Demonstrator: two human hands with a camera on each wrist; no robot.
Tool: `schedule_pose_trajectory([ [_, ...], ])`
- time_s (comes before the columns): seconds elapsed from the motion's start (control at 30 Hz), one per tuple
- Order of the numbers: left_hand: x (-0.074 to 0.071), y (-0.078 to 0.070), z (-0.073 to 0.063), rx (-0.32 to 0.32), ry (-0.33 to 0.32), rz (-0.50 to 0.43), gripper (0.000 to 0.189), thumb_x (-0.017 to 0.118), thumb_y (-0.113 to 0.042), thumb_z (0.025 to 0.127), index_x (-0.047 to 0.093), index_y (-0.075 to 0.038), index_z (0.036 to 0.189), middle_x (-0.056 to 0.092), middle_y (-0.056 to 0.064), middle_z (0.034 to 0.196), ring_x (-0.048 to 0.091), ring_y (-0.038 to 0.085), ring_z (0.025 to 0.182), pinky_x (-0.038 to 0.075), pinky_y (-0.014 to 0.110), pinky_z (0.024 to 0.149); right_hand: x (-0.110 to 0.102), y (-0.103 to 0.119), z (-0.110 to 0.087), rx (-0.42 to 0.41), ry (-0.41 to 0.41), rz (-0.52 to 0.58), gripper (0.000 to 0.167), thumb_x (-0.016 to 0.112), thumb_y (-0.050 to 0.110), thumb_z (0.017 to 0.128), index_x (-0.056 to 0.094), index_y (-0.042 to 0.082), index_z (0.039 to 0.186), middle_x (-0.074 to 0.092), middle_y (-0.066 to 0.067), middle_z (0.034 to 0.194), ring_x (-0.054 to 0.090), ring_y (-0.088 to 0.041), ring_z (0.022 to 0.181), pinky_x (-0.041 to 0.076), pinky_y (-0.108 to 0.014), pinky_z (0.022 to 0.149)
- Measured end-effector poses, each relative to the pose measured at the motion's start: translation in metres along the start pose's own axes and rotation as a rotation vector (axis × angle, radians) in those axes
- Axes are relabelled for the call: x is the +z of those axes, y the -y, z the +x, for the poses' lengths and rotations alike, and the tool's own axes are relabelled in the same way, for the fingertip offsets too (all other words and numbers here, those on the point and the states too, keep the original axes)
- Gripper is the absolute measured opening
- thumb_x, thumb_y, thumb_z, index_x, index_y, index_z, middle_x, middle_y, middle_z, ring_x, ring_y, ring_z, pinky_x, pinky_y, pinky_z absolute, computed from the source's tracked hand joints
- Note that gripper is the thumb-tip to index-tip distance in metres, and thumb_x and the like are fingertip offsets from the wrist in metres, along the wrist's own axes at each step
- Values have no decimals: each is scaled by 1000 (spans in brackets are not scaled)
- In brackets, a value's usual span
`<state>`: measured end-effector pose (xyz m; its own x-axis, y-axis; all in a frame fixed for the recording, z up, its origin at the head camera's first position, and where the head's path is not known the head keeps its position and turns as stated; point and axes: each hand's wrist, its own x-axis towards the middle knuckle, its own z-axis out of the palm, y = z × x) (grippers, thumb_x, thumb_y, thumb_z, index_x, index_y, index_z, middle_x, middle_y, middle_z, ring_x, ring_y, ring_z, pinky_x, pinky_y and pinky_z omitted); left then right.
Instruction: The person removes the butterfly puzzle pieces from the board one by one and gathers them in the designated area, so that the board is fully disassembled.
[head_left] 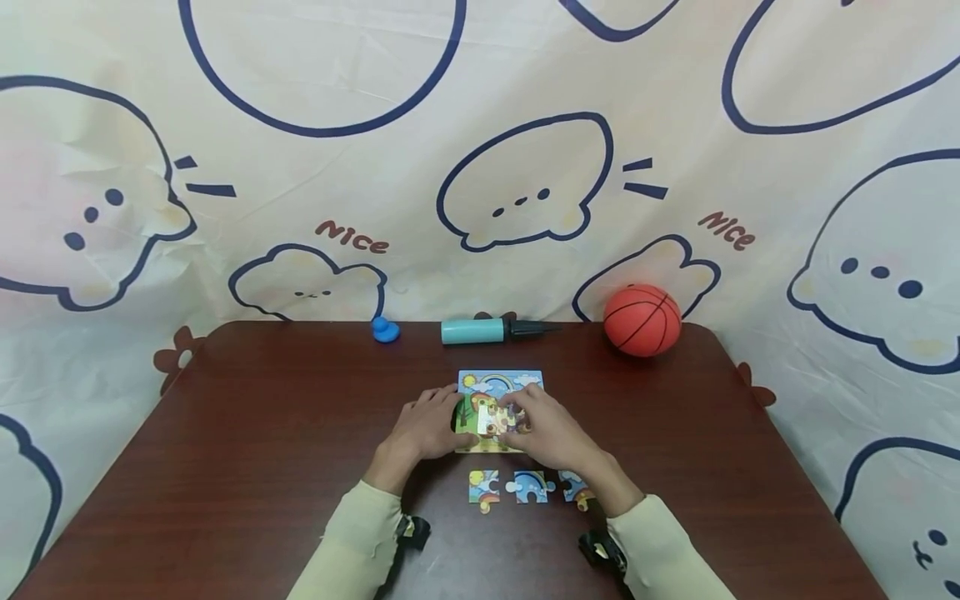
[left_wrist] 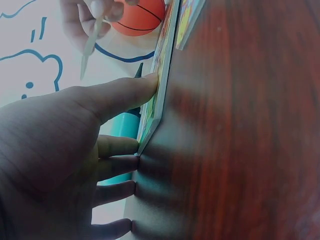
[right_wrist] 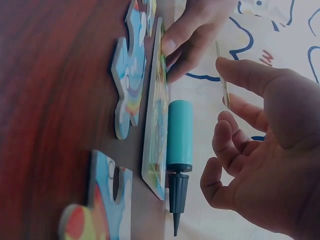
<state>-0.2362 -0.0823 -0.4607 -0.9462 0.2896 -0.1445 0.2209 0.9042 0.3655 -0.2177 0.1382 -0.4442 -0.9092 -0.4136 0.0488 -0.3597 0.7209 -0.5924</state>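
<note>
My right hand (head_left: 553, 427) pinches a puzzle piece (head_left: 491, 419) between thumb and forefinger, raised above the puzzle board (head_left: 468, 446). Edge-on in the right wrist view, the piece (right_wrist: 223, 82) looks thin, and the other fingers curl loosely below it. At the board's left side rests my left hand (head_left: 427, 423). Its thumb lies on the board's edge, while the fairly straight fingers (left_wrist: 117, 167) spread along the side, tips down at the table. The board has a bright picture with a sun and a rainbow; both hands hide part of it.
Nearer me lie three loose puzzle pieces: one with a sun (head_left: 483, 486), one with a blue arch (head_left: 531, 485) and one (head_left: 573, 483) partly behind my right wrist. Along the table's far edge are a blue knob-like object (head_left: 386, 331), a teal hand pump (head_left: 472, 332) and a small basketball (head_left: 642, 321).
</note>
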Motion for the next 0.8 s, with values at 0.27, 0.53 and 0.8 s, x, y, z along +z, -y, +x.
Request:
schedule_pose_trajectory([
  [0.27, -1, -2, -3, 5, -8, -7, 76, 71, -50, 82, 46, -12, 143, 38, 8, 155, 35, 33, 140, 33, 57, 109, 2, 5, -16, -24, 27, -14, 45, 75, 30, 83, 60, 24, 125, 51, 5, 105, 54, -15, 89, 47, -25, 69],
  [0.53, -1, -1, -2, 1, -4, 12, 77, 70, -51, 82, 46, -13, 144, 36, 7, 156, 35, 33, 141, 33, 57, 109, 6, 8, -29, -53, 67, -45, 48, 74, 33, 85, 58, 23, 129, 53, 8, 105, 52, -7, 87, 44, -25, 71],
  [0.8, 1, 0, -1, 1, -10, 3, 77, 70, -53, 82, 46, -13, 144, 37, 8, 155, 35, 33, 140, 33, 57, 109, 10, 11, -41, -72, 97, -111, 43, 74, 36, 85, 59, 26, 124, 51, 11, 104, 51, -6, 84, 38, -28, 71],
])
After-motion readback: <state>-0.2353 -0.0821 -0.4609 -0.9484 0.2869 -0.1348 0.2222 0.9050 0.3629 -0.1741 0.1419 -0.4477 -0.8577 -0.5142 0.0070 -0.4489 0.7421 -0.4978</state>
